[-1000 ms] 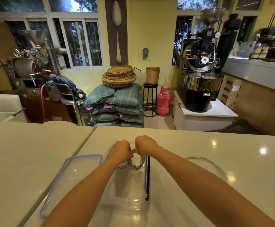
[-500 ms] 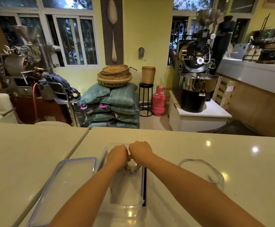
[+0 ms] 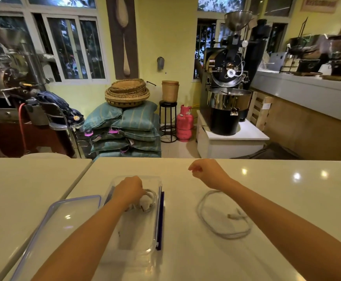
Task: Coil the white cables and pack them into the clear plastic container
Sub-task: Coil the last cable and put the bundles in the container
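A person's left hand [image 3: 128,190] presses a coiled white cable [image 3: 148,200] into the clear plastic container [image 3: 145,248], while the loosely curled, empty right hand [image 3: 208,173] hovers beyond a second cable [image 3: 222,216] lying loose on the countertop [image 3: 287,189].

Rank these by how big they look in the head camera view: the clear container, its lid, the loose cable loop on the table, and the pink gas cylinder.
1. lid and clear container, too alike to separate
2. loose cable loop
3. pink gas cylinder, though it stands much farther away
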Action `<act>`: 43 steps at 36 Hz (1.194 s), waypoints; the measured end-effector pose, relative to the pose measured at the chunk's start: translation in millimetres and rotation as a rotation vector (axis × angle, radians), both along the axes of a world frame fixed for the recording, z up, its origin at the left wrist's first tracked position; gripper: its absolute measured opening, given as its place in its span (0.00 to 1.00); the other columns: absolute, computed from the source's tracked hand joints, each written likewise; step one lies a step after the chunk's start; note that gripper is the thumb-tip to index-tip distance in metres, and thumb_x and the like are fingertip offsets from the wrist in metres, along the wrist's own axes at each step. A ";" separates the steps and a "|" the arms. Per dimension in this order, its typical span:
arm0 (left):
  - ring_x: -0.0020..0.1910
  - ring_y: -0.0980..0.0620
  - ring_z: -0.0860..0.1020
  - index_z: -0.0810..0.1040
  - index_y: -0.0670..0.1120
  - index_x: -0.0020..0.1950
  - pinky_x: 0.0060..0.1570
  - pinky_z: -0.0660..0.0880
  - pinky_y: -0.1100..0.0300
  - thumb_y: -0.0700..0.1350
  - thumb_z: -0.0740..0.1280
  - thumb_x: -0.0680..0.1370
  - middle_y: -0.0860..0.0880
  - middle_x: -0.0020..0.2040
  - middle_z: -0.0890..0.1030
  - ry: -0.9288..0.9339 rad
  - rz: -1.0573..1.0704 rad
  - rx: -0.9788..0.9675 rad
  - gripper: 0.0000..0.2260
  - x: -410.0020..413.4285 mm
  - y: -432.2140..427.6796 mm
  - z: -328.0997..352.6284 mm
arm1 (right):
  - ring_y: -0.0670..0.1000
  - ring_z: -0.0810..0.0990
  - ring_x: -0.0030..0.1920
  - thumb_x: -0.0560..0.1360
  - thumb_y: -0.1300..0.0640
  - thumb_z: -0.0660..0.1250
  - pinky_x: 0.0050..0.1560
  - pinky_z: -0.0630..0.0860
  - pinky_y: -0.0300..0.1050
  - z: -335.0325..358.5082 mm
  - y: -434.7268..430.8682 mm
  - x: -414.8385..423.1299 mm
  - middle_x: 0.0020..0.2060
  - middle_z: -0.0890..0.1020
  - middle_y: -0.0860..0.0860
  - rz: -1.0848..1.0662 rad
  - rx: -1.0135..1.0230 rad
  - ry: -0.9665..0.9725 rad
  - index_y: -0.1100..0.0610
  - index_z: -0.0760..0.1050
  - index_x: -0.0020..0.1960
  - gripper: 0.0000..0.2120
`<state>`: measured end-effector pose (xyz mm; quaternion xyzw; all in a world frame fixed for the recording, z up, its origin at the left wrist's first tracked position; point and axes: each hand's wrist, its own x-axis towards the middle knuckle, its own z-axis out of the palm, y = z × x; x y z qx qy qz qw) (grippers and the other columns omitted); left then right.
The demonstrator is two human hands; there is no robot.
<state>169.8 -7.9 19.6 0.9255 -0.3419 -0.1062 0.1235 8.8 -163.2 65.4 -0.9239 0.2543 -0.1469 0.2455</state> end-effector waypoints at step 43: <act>0.52 0.44 0.78 0.76 0.38 0.57 0.54 0.71 0.57 0.41 0.56 0.79 0.39 0.55 0.81 0.295 -0.558 -0.167 0.13 -181.1 -135.9 -9.3 | 0.54 0.73 0.56 0.77 0.57 0.61 0.60 0.71 0.43 -51.0 -71.2 -127.6 0.57 0.75 0.56 0.042 -0.142 0.115 0.59 0.76 0.55 0.10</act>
